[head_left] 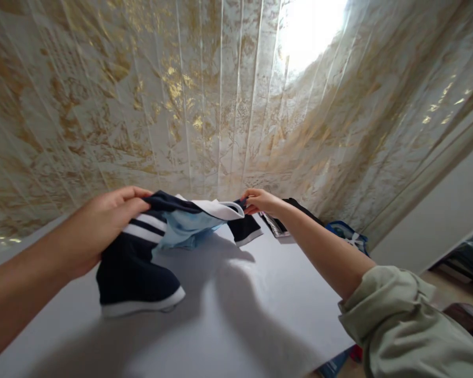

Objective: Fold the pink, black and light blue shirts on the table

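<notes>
A short-sleeved shirt [189, 223] hangs between my two hands, just over a white table. Its body is light blue, its sleeves are navy with white cuffs, and white stripes run over one shoulder. My left hand [106, 220] pinches the navy shoulder on the left, thumb on top. At the other shoulder, near the white collar, my right hand [262, 202] grips the cloth between thumb and fingers. The left sleeve hangs down close to the tabletop. Part of the shirt's body is hidden behind the raised shoulder cloth.
The white table [252, 310] carries a dark folded item [278, 226] behind my right forearm. Beyond it lies a blue item with white strings [349, 233]. A gold-patterned curtain [205, 105] hangs along the back edge. Clothes [465, 257] are stacked at the far right.
</notes>
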{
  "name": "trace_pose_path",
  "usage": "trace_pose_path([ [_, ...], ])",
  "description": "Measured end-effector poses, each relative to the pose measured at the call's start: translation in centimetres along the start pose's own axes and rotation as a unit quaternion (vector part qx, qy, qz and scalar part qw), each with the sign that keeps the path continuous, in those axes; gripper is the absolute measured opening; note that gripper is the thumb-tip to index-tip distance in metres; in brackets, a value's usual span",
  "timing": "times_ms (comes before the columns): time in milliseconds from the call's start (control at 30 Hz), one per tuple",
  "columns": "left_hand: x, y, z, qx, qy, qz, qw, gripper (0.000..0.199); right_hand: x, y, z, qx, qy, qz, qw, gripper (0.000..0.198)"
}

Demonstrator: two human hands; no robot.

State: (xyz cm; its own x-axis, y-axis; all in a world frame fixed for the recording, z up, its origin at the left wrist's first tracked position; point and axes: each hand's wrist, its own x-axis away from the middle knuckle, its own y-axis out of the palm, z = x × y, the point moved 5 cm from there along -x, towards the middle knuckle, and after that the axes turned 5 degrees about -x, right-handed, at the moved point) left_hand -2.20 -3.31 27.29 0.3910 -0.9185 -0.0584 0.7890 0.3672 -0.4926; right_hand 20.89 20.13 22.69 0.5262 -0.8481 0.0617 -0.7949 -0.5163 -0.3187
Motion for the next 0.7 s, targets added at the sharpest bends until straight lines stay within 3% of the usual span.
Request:
trace_pose_path([
  [100,3.0,5.2,1.5,0.015,-0.021,-0.18,0.983,0.043,-1.0,4.3,0.1,0.015,0.022,-0.082,0.996,0.016],
  [167,4.0,9.7,2.2,0.011,0.019,-0.239,0.971,0.035,-1.7,7.4,-1.5,-0.018,-0.022,-0.116,0.993,0.013],
  [267,3.3,15.7,2.4,0.064,0.117,-0.221,0.966,0.033,-2.5,9.5,-4.5,-0.081,-0.124,-0.116,0.982,0.024],
  [367,1.6,18.7,0.9,0.041,0.202,-0.228,0.952,0.058,-3.4,7.4,-4.3,-0.022,-0.137,-0.037,0.99,0.043],
  [467,-0.8,16.4,-3.5,-0.051,0.219,-0.203,0.953,0.045,-3.1,3.0,0.0,0.108,-0.095,0.052,0.988,0.043],
  [567,-4.4,9.4,-10.8,-0.167,0.15,-0.032,0.974,0.038,-0.3,0.6,5.6,0.206,-0.106,0.074,0.97,0.035],
  [633,-6.5,4.7,-16.5,-0.265,0.057,0.06,0.961,0.036,2.9,1.4,8.3,0.256,-0.149,0.057,0.953,0.034],
  [700,-7.8,1.6,-21.5,-0.338,-0.017,0.09,0.937,0.033,6.3,3.6,10.2,0.281,-0.157,0.026,0.946,0.031],
])
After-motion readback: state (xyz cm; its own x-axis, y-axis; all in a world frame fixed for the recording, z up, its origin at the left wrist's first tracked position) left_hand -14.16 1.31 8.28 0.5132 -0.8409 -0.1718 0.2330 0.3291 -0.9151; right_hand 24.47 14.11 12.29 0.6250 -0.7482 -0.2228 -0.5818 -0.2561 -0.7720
